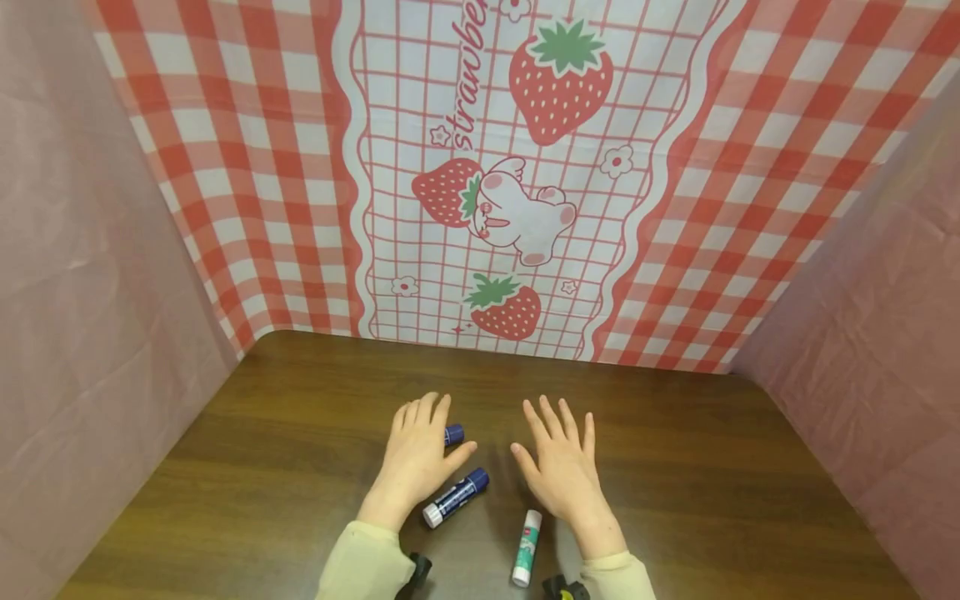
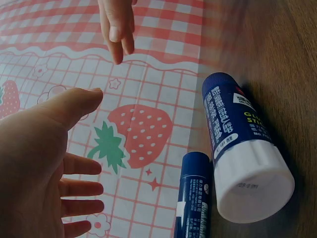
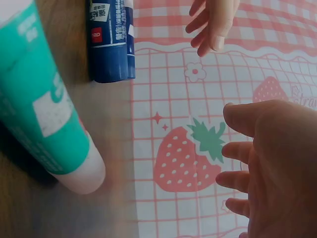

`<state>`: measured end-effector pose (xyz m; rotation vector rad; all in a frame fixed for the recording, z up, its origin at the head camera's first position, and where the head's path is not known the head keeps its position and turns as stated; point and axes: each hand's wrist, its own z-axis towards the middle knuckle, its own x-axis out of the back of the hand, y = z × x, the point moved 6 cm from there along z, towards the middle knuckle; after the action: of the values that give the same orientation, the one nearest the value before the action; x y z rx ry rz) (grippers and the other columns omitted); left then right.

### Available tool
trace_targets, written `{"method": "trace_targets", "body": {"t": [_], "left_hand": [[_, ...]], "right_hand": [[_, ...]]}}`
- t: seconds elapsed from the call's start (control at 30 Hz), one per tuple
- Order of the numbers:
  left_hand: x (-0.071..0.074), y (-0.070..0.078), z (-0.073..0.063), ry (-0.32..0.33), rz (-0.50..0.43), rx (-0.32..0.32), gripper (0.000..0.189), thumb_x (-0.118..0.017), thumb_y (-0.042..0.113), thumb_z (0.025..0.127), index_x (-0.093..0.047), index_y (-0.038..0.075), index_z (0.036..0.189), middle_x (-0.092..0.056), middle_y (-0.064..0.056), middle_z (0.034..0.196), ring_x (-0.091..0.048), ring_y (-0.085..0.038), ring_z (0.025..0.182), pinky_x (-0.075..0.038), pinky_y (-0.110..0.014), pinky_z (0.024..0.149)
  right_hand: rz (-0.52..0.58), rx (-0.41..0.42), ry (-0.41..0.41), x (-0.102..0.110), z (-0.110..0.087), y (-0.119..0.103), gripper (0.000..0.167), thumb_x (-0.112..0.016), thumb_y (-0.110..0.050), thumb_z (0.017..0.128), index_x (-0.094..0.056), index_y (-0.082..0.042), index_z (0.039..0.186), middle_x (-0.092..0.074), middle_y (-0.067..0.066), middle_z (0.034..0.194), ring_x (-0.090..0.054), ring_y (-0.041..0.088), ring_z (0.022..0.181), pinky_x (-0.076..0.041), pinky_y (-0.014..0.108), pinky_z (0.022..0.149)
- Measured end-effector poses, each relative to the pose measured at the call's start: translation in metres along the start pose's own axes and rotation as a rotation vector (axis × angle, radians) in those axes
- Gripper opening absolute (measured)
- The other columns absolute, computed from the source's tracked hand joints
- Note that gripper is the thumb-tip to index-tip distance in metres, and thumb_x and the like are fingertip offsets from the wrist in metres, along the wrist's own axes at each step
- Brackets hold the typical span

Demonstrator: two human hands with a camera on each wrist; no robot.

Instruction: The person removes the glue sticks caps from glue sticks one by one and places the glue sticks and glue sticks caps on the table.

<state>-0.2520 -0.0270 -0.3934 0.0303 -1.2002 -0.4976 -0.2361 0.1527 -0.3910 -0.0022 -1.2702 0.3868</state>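
Over the table my left hand (image 1: 417, 450) spreads its fingers, holding nothing. Beneath it a blue glue stick (image 1: 454, 434) is mostly hidden, only its capped end showing in the head view. Closer to me lies a second blue glue stick (image 1: 456, 497) with a white base, beside the left wrist; its label reads in part "glue stick" in the left wrist view. My right hand (image 1: 562, 467) is also spread, with nothing in it. Near that wrist lies a green glue stick (image 1: 527, 548) with white ends, large and close in the right wrist view.
The brown wooden table (image 1: 285, 417) ends at a red-and-white checked cloth (image 1: 300, 167) printed with strawberries, which hangs behind it. Pink cloth (image 1: 97, 292) hangs at the left, and another pink drape (image 1: 877, 333) at the right.
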Motion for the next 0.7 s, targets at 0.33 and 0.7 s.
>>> {"method": "trace_targets", "body": {"t": [0.33, 0.7], "left_hand": [[0.000, 0.004, -0.001, -0.069, -0.057, -0.029, 0.041, -0.062, 0.039, 0.083, -0.061, 0.007, 0.109, -0.061, -0.008, 0.103, -0.057, -0.026, 0.097, -0.042, -0.044, 0.087], [-0.007, 0.009, -0.003, -0.176, -0.061, -0.084, 0.022, -0.063, 0.036, 0.082, -0.065, 0.014, 0.088, -0.064, 0.001, 0.084, -0.061, -0.018, 0.077, -0.045, -0.037, 0.074]], "right_hand": [[0.068, 0.073, -0.041, -0.010, 0.001, -0.007, 0.051, -0.063, -0.032, 0.084, -0.050, -0.013, 0.129, -0.047, 0.010, 0.135, -0.039, 0.032, 0.126, -0.013, 0.059, 0.105], [0.210, 0.156, -0.208, -0.019, 0.001, -0.021, 0.041, -0.065, -0.017, 0.083, -0.055, -0.001, 0.119, -0.059, 0.014, 0.117, -0.056, 0.031, 0.107, -0.041, 0.048, 0.093]]}}
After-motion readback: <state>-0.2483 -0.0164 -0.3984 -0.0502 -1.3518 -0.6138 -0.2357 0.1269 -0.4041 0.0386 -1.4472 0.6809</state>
